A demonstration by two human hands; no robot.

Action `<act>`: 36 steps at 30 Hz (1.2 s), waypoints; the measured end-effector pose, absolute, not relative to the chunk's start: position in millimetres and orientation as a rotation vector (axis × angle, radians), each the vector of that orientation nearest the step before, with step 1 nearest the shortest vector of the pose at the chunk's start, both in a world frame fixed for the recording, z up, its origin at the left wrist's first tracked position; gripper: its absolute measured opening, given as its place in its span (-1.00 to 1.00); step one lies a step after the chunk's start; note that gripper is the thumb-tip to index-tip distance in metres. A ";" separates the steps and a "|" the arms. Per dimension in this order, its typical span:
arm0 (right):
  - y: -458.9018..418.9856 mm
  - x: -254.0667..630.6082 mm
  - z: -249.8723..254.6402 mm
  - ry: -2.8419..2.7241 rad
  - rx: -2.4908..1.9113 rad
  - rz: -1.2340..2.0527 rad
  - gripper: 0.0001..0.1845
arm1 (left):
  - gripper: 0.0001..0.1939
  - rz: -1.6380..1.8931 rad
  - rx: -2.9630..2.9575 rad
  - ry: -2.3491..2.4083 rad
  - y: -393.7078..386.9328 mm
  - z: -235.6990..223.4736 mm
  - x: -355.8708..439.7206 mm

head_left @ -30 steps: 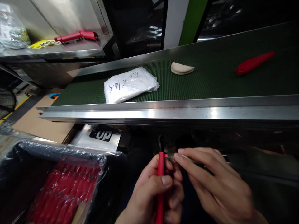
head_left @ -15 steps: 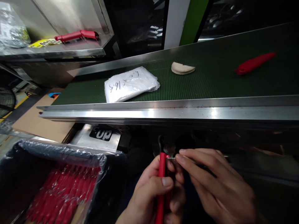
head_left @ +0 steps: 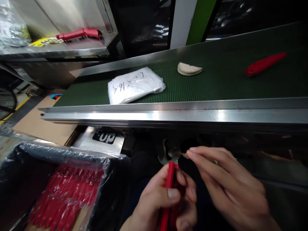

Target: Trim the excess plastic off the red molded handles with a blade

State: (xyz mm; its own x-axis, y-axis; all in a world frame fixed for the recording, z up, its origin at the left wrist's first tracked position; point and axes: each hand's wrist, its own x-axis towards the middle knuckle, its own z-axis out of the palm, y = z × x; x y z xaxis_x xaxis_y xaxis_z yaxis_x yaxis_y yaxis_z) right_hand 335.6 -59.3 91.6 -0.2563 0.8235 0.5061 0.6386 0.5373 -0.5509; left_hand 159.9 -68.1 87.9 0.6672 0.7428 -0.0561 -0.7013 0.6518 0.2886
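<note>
Right hand (head_left: 229,184) drawn away: one tool (head_left: 183,155) | left hand (head_left: 156,199): one red part (head_left: 169,175)

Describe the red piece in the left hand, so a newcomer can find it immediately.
Find the long green conveyor belt, then look below its near metal edge to the left hand. It grips a slim, straight-edged red piece. Unlike the red items on the belt, on the metal shelf and in the lined bin, this one is held.

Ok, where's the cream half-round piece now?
In the head view, the cream half-round piece lies on the green belt, right of centre, between the white packet to its left and a red piece farther right.
</note>
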 end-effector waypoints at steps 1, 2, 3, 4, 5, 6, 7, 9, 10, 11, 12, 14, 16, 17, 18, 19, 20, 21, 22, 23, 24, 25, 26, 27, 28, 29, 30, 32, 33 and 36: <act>-60.9 335.1 93.3 -2.002 -1.154 0.292 -0.55 | -0.89 0.841 0.203 0.186 -68.0 89.5 159.7; -62.4 334.4 95.1 -2.017 -1.120 0.268 -0.56 | -0.89 0.847 0.161 0.199 -67.9 91.2 159.5; -63.8 333.8 96.8 -2.036 -1.097 0.242 -0.58 | -0.89 0.847 0.126 0.217 -67.8 93.0 159.2; -64.7 333.3 98.3 -2.054 -1.088 0.212 -0.60 | -0.89 0.847 0.103 0.227 -67.7 94.6 159.0; -65.3 333.0 99.4 -2.069 -1.090 0.188 -0.61 | -0.89 0.849 0.090 0.225 -67.6 95.9 159.0; -65.5 332.9 100.1 -2.083 -1.095 0.167 -0.62 | -0.88 0.851 0.088 0.210 -67.6 96.8 159.3; -65.3 332.9 100.5 -2.100 -1.104 0.154 -0.61 | -0.88 0.854 0.091 0.201 -67.7 97.3 159.9; -64.5 332.8 100.3 -2.129 -1.113 0.148 -0.61 | -0.87 0.863 0.097 0.194 -68.1 97.1 161.2; -64.1 332.7 99.7 -2.137 -1.111 0.145 -0.61 | -0.87 0.868 0.096 0.199 -68.5 96.7 161.8; -63.8 332.4 98.9 -2.146 -1.111 0.143 -0.60 | -0.87 0.873 0.094 0.205 -68.9 96.3 162.1; -63.7 332.1 97.8 -2.144 -1.110 0.135 -0.60 | -0.87 0.876 0.095 0.209 -69.3 95.8 162.2; -63.9 331.7 95.2 -2.112 -1.116 0.126 -0.61 | -0.87 0.874 0.100 0.220 -69.8 95.3 161.7; -64.4 331.9 92.9 -2.109 -1.112 0.112 -0.60 | -0.87 0.866 0.098 0.221 -69.7 95.3 160.9; -64.8 332.3 91.9 -2.131 -1.105 0.111 -0.59 | -0.87 0.863 0.090 0.221 -69.4 95.4 160.5; -65.2 332.9 91.0 -2.157 -1.100 0.118 -0.58 | -0.86 0.860 0.078 0.225 -69.2 95.7 160.3; -65.6 333.4 90.1 -2.175 -1.098 0.126 -0.56 | -0.86 0.860 0.074 0.222 -69.0 95.9 160.1; -66.2 333.8 89.1 -2.173 -1.101 0.132 -0.54 | -0.86 0.863 0.073 0.218 -68.9 96.2 160.1; -66.9 334.2 87.9 -2.154 -1.106 0.134 -0.53 | -0.86 0.866 0.072 0.216 -68.9 96.4 160.2; -67.8 334.5 86.6 -2.129 -1.114 0.129 -0.52 | -0.86 0.868 0.070 0.217 -69.1 96.4 160.3; -68.7 334.8 85.1 -2.107 -1.124 0.118 -0.51 | -0.85 0.865 0.070 0.212 -69.2 96.3 160.6; -69.7 335.4 83.7 -2.101 -1.131 0.100 -0.51 | -0.85 0.859 0.061 0.210 -69.4 95.9 160.9; -70.6 336.4 82.4 -2.107 -1.139 0.080 -0.52 | -0.84 0.854 0.048 0.214 -69.6 95.1 161.4; -71.4 337.8 81.5 -2.123 -1.147 0.062 -0.52 | -0.83 0.850 0.039 0.220 -69.7 94.1 161.8; -71.9 339.6 81.1 -2.147 -1.152 0.041 -0.51 | -0.83 0.854 0.047 0.208 -69.8 92.7 162.1; -72.1 341.6 81.2 -2.176 -1.133 0.001 -0.51 | -0.83 0.856 0.053 0.185 -69.9 91.2 162.1; -71.8 343.7 81.9 -2.199 -1.117 -0.040 -0.49 | -0.82 0.845 0.053 0.162 -70.1 89.6 161.8; -71.0 345.6 83.2 -2.192 -1.117 -0.083 -0.45 | -0.82 0.824 0.043 0.157 -70.4 87.9 161.1; -67.9 347.8 86.8 -2.068 -1.177 -0.172 -0.32 | -0.82 0.784 -0.022 0.196 -71.4 85.0 158.7; -65.8 347.9 88.8 -1.973 -1.214 -0.205 -0.25 | -0.82 0.772 -0.062 0.234 -71.8 83.7 157.4; -60.1 345.2 91.8 -1.801 -1.271 -0.215 -0.20 | -0.85 0.792 -0.091 0.218 -72.0 80.4 154.9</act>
